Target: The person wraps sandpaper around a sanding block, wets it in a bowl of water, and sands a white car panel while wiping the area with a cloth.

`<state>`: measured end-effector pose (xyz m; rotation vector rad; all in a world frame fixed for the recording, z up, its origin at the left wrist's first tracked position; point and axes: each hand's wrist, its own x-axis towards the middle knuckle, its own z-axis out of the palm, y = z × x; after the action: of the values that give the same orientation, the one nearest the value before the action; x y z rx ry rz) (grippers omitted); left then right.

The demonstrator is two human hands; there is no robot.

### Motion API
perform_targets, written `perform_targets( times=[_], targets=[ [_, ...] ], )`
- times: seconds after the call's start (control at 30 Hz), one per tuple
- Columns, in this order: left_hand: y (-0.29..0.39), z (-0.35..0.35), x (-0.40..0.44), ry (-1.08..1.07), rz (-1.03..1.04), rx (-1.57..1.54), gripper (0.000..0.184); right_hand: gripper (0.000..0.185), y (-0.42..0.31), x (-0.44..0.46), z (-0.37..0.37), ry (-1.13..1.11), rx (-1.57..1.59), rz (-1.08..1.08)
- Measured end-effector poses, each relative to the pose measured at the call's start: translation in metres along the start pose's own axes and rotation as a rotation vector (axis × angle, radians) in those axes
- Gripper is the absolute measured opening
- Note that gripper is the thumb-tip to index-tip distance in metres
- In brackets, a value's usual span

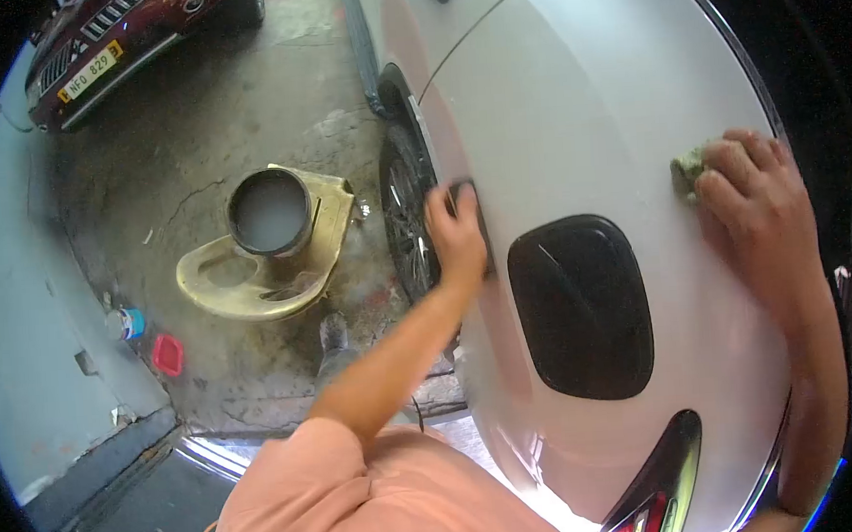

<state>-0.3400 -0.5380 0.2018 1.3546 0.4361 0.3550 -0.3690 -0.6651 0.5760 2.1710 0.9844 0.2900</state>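
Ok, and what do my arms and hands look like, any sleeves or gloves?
Your left hand and right hand are bare, with no gloves or watch showing. A short, loose, peach-coloured fabric sleeve leaves the left forearm uncovered. Your right sleeve isn't visible.

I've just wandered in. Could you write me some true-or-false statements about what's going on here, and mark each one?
1. The right hand grips a greenish wad at the pale car. True.
2. The container of cloudy liquid stands on the pale car. False: it stands on a yellowish stand.
3. The left hand hangs free. False: it holds a dark object at the pale car's side.
4. A dark, rounded patch shows on the pale car's bodywork. True.
5. The dark red car is at the picture's lower right. False: it is at the upper left.
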Motion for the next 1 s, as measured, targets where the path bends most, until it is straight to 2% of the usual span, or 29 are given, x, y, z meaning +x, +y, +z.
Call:
perform_targets(
  times=[0.1, 0.2, 0.33, 0.4, 0.47, 0.53, 0.63, 0.67, 0.77, 0.83, 0.9, 0.97, 1.0],
  targets=[
    [0.010, 0.016, 0.069, 0.014, -0.113, -0.069, 0.050, 0.020, -0.002, -0.004, 0.004, 0.001, -0.041, 0.008],
    [0.003, 0.008, 0.042, -0.002, -0.044, -0.067, 0.050, 0.023, -0.002, -0.007, 0.010, 0.027, -0.051, -0.007],
    [-0.002, -0.029, -0.093, -0.051, -0.010, 0.036, 0.048, 0.020, -0.003, -0.006, 0.008, -0.035, -0.006, 0.050],
    [-0.003, -0.023, -0.077, -0.023, -0.024, 0.050, 0.048, 0.022, -0.002, -0.004, 0.004, -0.039, 0.018, 0.030],
    [-0.009, -0.006, -0.024, 0.017, -0.019, -0.009, 0.049, 0.023, -0.001, -0.004, 0.002, -0.018, 0.024, 0.010],
    [0.008, 0.005, 0.036, -0.027, -0.135, -0.125, 0.049, 0.022, -0.003, -0.004, 0.004, -0.009, 0.029, 0.014],
    [0.004, 0.002, 0.030, -0.043, -0.068, -0.072, 0.049, 0.021, -0.005, -0.006, 0.004, -0.006, 0.003, 0.029],
    [-0.003, -0.002, -0.003, 0.003, -0.007, -0.005, 0.050, 0.021, -0.006, -0.006, 0.006, -0.001, -0.012, 0.042],
    [-0.012, -0.031, -0.103, -0.070, 0.068, 0.089, 0.048, 0.020, -0.008, -0.007, 0.010, -0.014, -0.034, 0.074],
    [-0.006, -0.032, -0.094, -0.073, 0.115, 0.095, 0.047, 0.020, -0.007, -0.006, 0.004, -0.039, -0.034, 0.074],
    [-0.003, -0.015, -0.041, -0.030, 0.082, 0.058, 0.045, 0.020, -0.007, -0.007, 0.011, -0.003, -0.061, 0.067],
    [0.006, -0.001, 0.027, -0.080, 0.011, -0.106, 0.042, 0.020, -0.007, -0.007, 0.011, 0.001, -0.063, 0.073],
    [0.005, 0.004, 0.041, -0.074, 0.012, -0.094, 0.041, 0.020, -0.008, -0.006, 0.009, -0.013, -0.051, 0.080]
  ],
)
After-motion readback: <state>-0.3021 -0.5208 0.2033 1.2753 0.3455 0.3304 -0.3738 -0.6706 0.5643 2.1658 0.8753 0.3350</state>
